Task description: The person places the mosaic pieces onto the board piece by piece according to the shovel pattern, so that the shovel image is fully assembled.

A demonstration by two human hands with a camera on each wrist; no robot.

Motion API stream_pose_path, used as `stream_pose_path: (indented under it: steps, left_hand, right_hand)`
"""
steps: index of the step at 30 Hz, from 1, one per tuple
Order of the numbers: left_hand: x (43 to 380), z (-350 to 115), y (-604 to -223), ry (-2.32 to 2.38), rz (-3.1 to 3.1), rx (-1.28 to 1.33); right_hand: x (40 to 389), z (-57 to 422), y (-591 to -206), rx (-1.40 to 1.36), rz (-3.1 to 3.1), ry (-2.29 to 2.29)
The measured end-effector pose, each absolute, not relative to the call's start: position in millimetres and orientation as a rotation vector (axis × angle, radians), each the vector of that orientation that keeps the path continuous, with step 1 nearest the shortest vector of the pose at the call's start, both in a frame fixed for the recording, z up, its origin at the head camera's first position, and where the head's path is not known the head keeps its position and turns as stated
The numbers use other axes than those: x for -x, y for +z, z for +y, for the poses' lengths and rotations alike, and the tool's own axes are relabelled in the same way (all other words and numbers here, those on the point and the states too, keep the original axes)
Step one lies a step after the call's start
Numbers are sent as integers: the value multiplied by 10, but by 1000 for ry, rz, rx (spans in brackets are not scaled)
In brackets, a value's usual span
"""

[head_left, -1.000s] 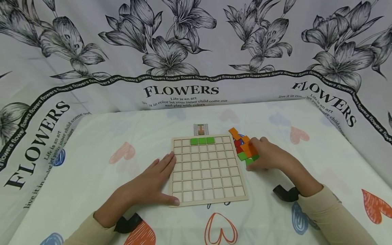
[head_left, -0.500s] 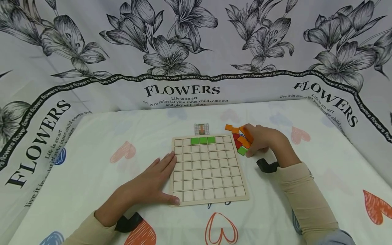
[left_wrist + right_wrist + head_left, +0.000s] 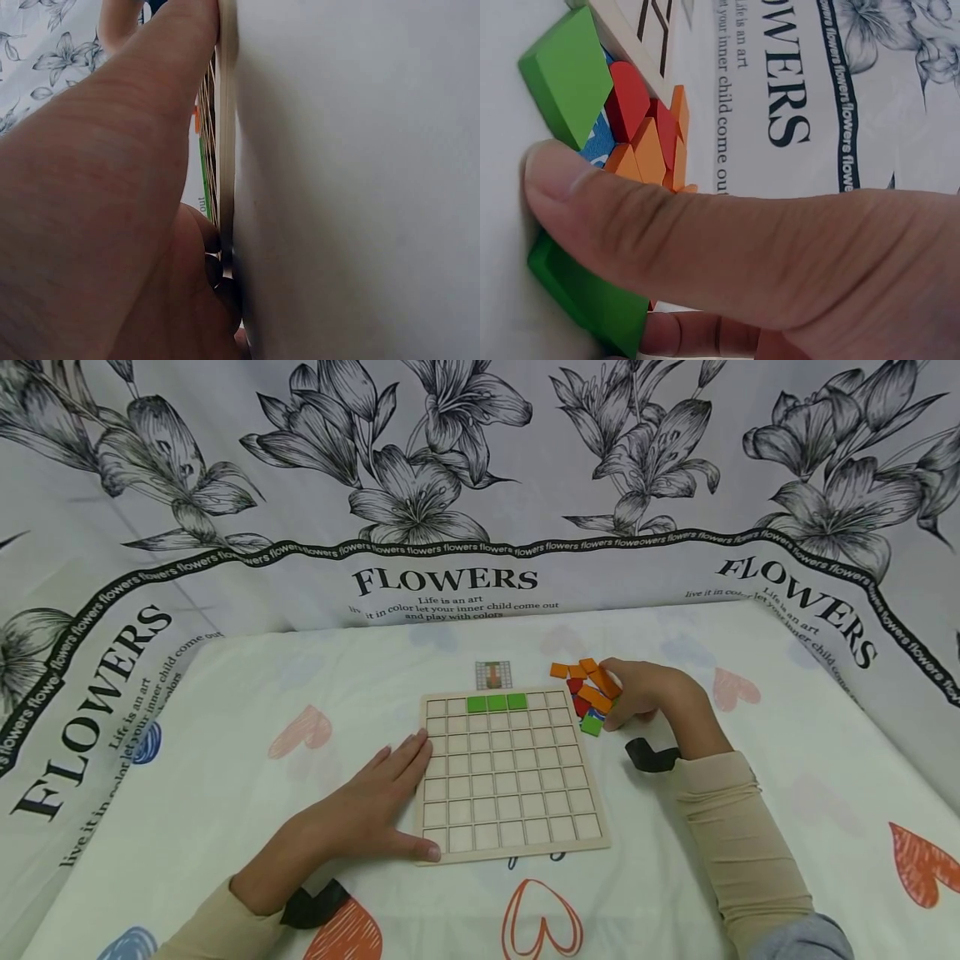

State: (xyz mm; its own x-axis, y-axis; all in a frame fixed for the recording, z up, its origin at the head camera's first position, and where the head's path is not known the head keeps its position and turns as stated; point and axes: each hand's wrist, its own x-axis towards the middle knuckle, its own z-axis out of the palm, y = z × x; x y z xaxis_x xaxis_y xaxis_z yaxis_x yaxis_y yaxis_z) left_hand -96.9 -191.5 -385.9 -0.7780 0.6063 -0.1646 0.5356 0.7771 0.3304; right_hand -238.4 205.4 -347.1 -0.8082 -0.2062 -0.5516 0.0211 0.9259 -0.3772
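Note:
A wooden grid board (image 3: pixel 517 766) lies flat, three green square tiles (image 3: pixel 497 702) side by side in its far row. My left hand (image 3: pixel 360 802) rests along the board's left edge, fingers straight and thumb over the near left corner. Right of the board's far corner sits a loose pile of orange tiles (image 3: pixel 595 697), red tiles (image 3: pixel 629 97) and green tiles (image 3: pixel 570 79). My right hand (image 3: pixel 645 689) touches the pile's right side, thumb and fingertips apart. In the right wrist view, a darker green tile (image 3: pixel 592 296) lies between thumb and fingers, partly hidden by the thumb.
A small pattern card (image 3: pixel 492 676) lies just beyond the board. The white cloth (image 3: pixel 262 827) carries heart prints, and a flower-printed curtain (image 3: pixel 442 585) stands behind. A black strap part (image 3: pixel 651 756) shows at the right wrist.
My right hand has moved away from me and slightly left, and the pile has become more compact toward the far corner. My left hand and the board stay put.

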Motion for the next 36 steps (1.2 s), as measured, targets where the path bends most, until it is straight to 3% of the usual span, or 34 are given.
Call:
stream_pose_path:
  steps: [36]
  left_hand:
    - [979, -1931, -3874, 366, 2715, -898]
  right_hand:
    - [2330, 2124, -3357, 283, 2632, -397]
